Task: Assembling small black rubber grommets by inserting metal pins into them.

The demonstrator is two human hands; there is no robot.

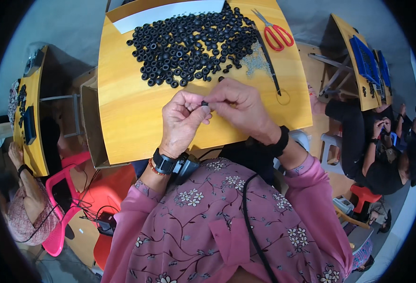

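Note:
Above the near part of the yellow table (132, 118), my two hands meet. My left hand (180, 123) pinches a small black round piece (204, 103) between thumb and fingers. My right hand (245, 108) is closed too, its fingertips pressed at the same piece; whether they hold something tiny besides is hidden. Beyond my hands spreads a wide heap of black ring-shaped pieces (179, 52), many with a hole in the middle. To its right lies a small scatter of tiny clear pieces (256, 61).
A thin black stick (270, 63) with a fine loop at its near end lies beside the clear pieces. Red-handled scissors (276, 37) rest at the far right. A white-sided box (165, 15) stands at the back. Other people sit at tables left and right.

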